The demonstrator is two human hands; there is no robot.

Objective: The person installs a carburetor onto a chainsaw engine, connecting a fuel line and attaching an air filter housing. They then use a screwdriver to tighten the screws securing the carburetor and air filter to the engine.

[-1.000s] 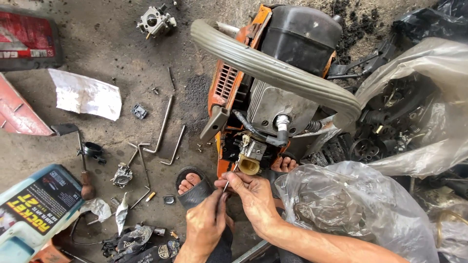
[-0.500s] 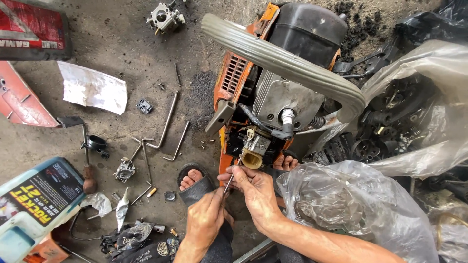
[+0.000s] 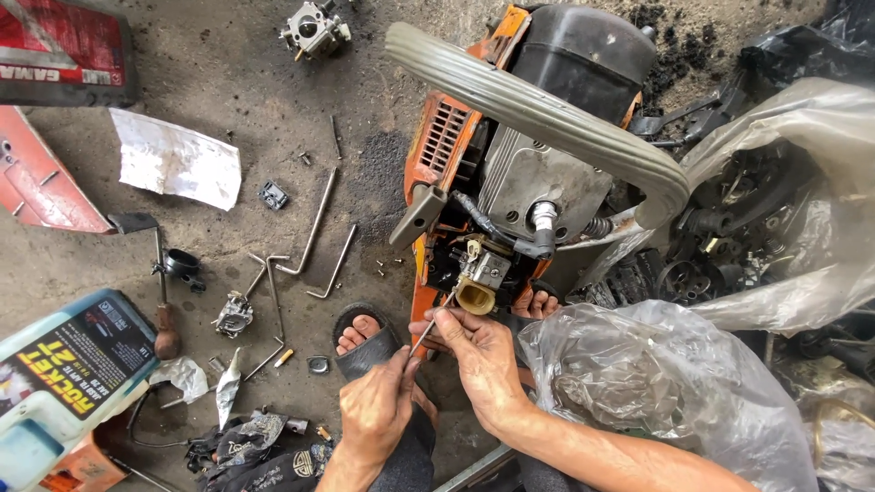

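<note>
A thin metal tool (image 3: 433,321), prob. a small screwdriver, was held slanted, tip up at the carburetor (image 3: 481,278) mounted on the near side of the orange chainsaw body (image 3: 510,164), approx. centre of view. The carb's tan round mouth faced the camera. The tool's lower end was pinched betw. thumb and fingers of the left hand (image 3: 375,410), closed tight on it; the right hand (image 3: 478,355) was closed round the shaft higher up w/ fingertips, just below the carb. Both grips were shut on the tool, no gap seen.

The saw was stood on the concrete floor (image 3: 219,82), its grey wrap handle (image 3: 538,118) arched across the top. A sandalled foot (image 3: 363,333) was placed just left of the hands; toes of the other foot were seen beside the carb on the right.

Further out: bent hex keys (image 3: 314,228) lay left of the saw, w/ small screws scattered near. A second loose carburetor (image 3: 314,27) lay at the top. A crumpled paper sheet (image 3: 173,159) and a blue-white oil can (image 3: 68,374) were at far left. Clear plastic bags of parts (image 3: 638,392) were heaped at right, touching the right forearm.
</note>
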